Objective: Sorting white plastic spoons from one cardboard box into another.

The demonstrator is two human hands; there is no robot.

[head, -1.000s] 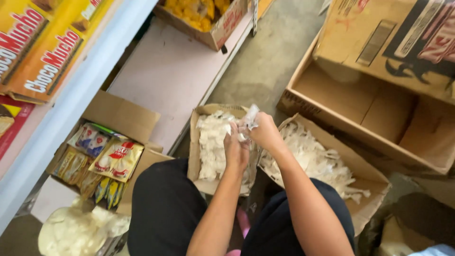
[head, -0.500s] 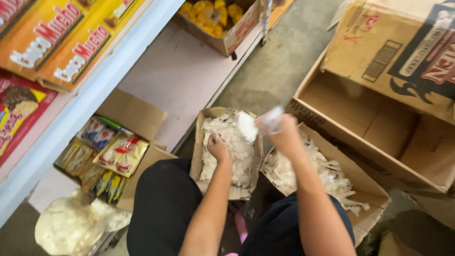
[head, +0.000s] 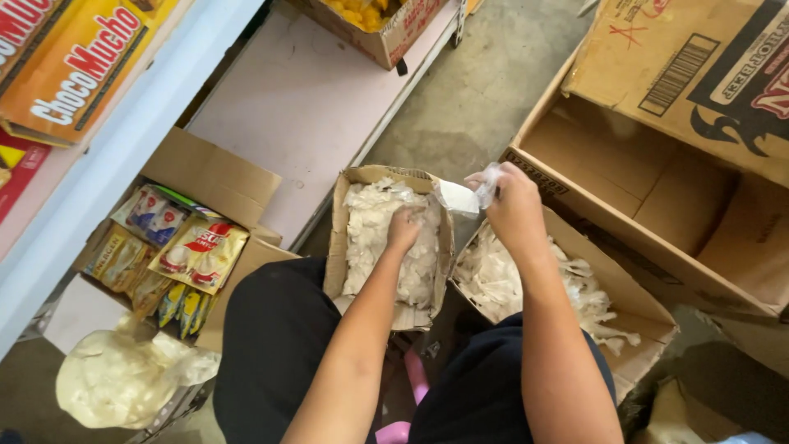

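Since half a second ago the left hand [head: 404, 228] has sunk deeper into the narrow box [head: 339, 238], and the right hand [head: 511, 205] has dropped a little from where it was raised, bringing its white packet [head: 457, 198] down toward that box's right rim.

Now the left hand is curled among the loose white packets [head: 374, 234] in the narrow box; its fingers are buried, so I cannot tell whether it grips one or only presses on them. The right hand is closed, pinching the single packet by its crinkled clear end, and holds it in the air just right of the narrow box and above the gap to the second box [head: 637, 300].

Judging by how things lie, the sorting looks midway: the narrow box is nearly full of packets, while the second box, right of it, holds a thinner layer along its near side with bare cardboard at its far end. Plenty of packets remain in both.

Left of the narrow box sits an open carton of coloured sachets [head: 177, 251], and nearer the person's knee a bulging plastic bag [head: 115, 382]. Far right of the narrow box stands a big empty carton [head: 657, 189] on the floor [head: 477, 90].
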